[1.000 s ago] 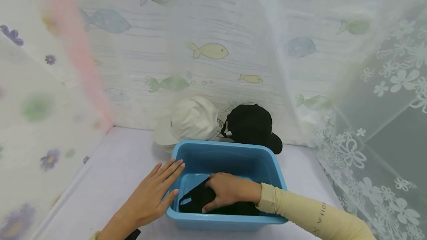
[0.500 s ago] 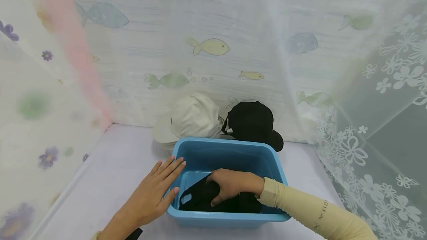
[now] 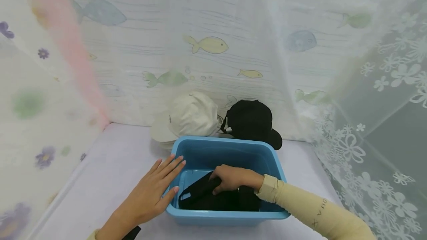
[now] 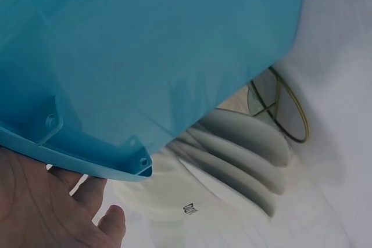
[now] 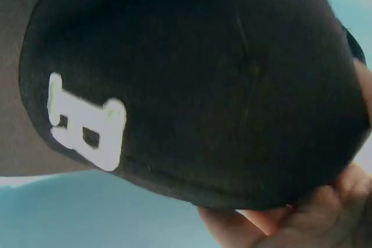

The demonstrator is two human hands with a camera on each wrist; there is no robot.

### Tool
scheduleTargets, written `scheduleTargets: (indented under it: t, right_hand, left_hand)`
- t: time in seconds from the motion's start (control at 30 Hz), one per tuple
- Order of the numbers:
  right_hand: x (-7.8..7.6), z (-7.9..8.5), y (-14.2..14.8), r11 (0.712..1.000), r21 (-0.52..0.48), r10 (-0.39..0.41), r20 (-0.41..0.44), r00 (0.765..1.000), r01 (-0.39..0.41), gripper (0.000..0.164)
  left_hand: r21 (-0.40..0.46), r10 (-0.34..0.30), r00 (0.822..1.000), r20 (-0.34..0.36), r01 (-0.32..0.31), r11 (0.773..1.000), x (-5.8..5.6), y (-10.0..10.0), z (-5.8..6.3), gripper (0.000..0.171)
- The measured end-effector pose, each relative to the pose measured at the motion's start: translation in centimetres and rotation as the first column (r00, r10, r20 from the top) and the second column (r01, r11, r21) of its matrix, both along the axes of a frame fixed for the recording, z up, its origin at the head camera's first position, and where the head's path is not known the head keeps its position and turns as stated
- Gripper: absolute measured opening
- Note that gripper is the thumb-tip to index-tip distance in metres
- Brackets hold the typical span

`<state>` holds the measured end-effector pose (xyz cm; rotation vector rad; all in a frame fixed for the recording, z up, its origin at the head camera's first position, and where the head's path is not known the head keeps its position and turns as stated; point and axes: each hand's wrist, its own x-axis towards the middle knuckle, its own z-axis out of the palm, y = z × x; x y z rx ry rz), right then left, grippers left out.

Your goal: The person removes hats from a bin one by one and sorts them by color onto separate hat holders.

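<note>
A blue plastic bin (image 3: 227, 215) stands in front of me with a black cap (image 3: 213, 198) in it. My right hand (image 3: 231, 177) reaches inside and grips this cap, thumb on the near side and fingers on the far side. In the right wrist view the cap (image 5: 192, 85) fills most of the picture and carries a white letter B patch on its front. My left hand (image 3: 151, 192) lies against the bin's left rim with straight fingers. The left wrist view shows its fingers (image 4: 87, 193) along the rim's underside.
Behind the bin sit stacked white caps (image 3: 193, 116) and another black cap (image 3: 250, 121). Several pale brims (image 4: 244, 161) and a gold wire loop (image 4: 299, 114) show in the left wrist view. A fish-patterned curtain (image 3: 207, 62) closes off the back of the white surface (image 3: 130, 151).
My right hand has moved slightly away from the bin's near rim, with its thumb shifting up and right along the black cap. The left hand keeps its place on the rim.
</note>
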<state>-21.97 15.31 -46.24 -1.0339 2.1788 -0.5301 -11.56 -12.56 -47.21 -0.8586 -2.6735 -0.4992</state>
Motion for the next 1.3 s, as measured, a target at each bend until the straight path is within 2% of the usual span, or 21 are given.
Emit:
scheduleTargets:
  t: [0.2, 0.27, 0.4, 0.47, 0.73, 0.83, 1.1, 1.3]
  right_hand:
    - [0.1, 0.3, 0.1, 0.990, 0.139, -0.009, -0.046, 0.999, 0.016, 0.046]
    - [0.2, 0.5, 0.0, 0.988, 0.152, 0.004, -0.047, 0.999, 0.004, 0.041]
    - [0.2, 0.9, 0.1, 0.991, 0.129, 0.031, -0.028, 0.999, -0.027, 0.012]
    - [0.1, 1.0, 0.3, 0.991, 0.129, 0.038, -0.033, 0.999, -0.033, 0.007]
    - [0.0, 1.5, 1.4, 0.996, 0.059, 0.065, -0.045, 0.997, -0.062, 0.010]
    - [-0.1, 2.1, 1.9, 0.995, 0.038, 0.092, -0.085, 0.992, -0.089, 0.009]
    - [0.2, 5.1, 4.2, 0.995, 0.003, 0.096, -0.274, 0.957, -0.099, 0.024]
    - [0.6, 8.0, 6.3, 0.994, -0.068, 0.054, -0.328, 0.943, -0.080, 0.028]
  left_hand:
    - [0.000, -0.016, 1.000, -0.003, 0.016, 1.000, 0.0, 0.0, 0.1, 0.062]
    - [0.003, -0.019, 1.000, 0.003, 0.019, 1.000, -0.1, 0.0, 0.2, 0.062]
    - [0.013, -0.023, 1.000, 0.015, 0.023, 1.000, -0.2, 0.0, 0.3, 0.061]
    - [0.011, -0.026, 0.999, 0.019, 0.025, 1.000, -0.3, 0.1, 0.2, 0.061]
    - [0.025, -0.020, 1.000, 0.023, 0.020, 0.999, -0.1, 0.1, 0.1, 0.061]
    - [0.036, -0.017, 0.999, 0.027, 0.016, 0.999, 0.0, 0.1, 0.1, 0.060]
    - [0.056, -0.020, 0.999, 0.036, 0.018, 0.998, 0.1, 0.0, 0.2, 0.060]
    - [0.053, -0.005, 0.997, 0.076, 0.000, 0.999, 0.0, 0.3, 0.0, 0.060]
